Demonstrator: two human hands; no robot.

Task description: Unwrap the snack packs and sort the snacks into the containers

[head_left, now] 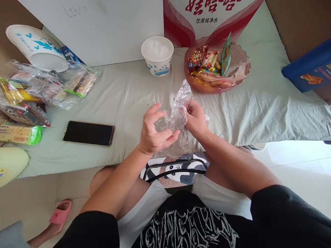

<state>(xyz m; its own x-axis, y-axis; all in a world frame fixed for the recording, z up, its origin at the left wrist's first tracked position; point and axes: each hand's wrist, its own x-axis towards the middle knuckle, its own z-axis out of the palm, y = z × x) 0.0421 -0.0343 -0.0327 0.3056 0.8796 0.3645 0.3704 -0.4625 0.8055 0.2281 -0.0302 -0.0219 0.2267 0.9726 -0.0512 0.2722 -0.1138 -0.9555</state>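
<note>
A pale sheet (108,103) covers the surface. At 1 o'clock a pink bowl (240,55) holds snacks; at 9 o'clock lie wrapped packets (38,89). A phone (88,133) lies at 8 o'clock, a paper cup (157,57) at 12. At centre, the left hand (152,132) and right hand (195,119) both pinch a clear bag (179,110).

Both hands work a crumpled clear plastic bag (178,113) over the bed (129,93).

The left hand (154,132) pinches the bag's lower part with curled fingers; the right hand (195,119) grips its 3 o'clock edge. At 12 o'clock stands a white paper cup (157,55), at 1 o'clock a pink snack bowl (241,57), at 9 o'clock a black phone (88,133), with wrapped snack packets (38,93) beyond it.
</note>
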